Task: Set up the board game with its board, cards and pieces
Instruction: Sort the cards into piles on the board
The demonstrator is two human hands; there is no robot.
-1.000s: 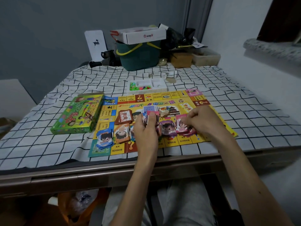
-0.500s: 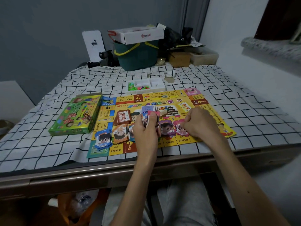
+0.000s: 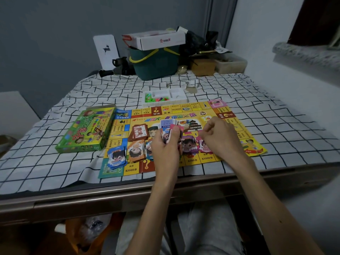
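Left hand [image 3: 166, 146] mid-frame, gripping fanned cards [image 3: 170, 127] over board [image 3: 237, 124] at centre. Right hand [image 3: 219, 137] beside it, fingers curled above pink pile [image 3: 206, 149]; grip unclear. Piece tray [image 3: 165, 96] above board, green box [image 3: 86, 129] at left.

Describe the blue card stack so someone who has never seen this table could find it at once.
On the checked tablecloth lies a yellow game board. At its near-left corner, just right of the green game box, sits the blue card stack. It is the leftmost pile in the near row, blue-bordered with a dark-haired cartoon face, unlike the orange stack beside it.
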